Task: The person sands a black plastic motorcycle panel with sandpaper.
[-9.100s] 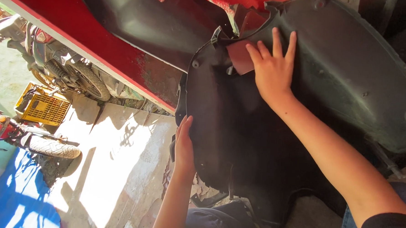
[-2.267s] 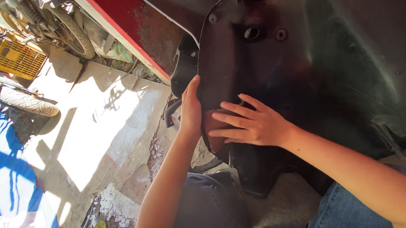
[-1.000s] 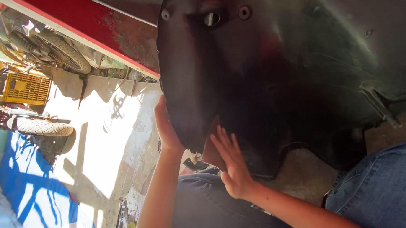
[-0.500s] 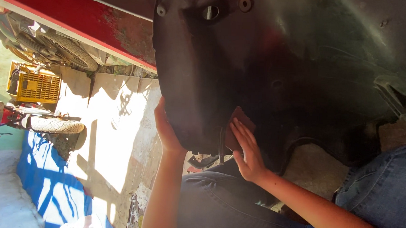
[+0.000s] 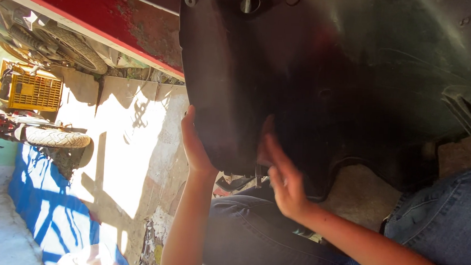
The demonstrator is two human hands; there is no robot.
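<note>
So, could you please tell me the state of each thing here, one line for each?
black plastic panel: held up, lower edge loose, empty screw holes along top
left hand: open, palm flat on the panel's outer edge
right hand: open, fingers spread against the panel's lower part
red body panel: paint chipped, rusty
yellow crate: on the ground, in sunlight
tyre: lying beside the crate

Two hands are showing: the left hand (image 5: pixel 193 144) and the right hand (image 5: pixel 281 177). One black plastic liner panel (image 5: pixel 323 72) is hanging overhead, with three holes near its top edge. One yellow crate (image 5: pixel 32 92) and two tyres (image 5: pixel 55 138) (image 5: pixel 75 48) are lying beyond.
</note>
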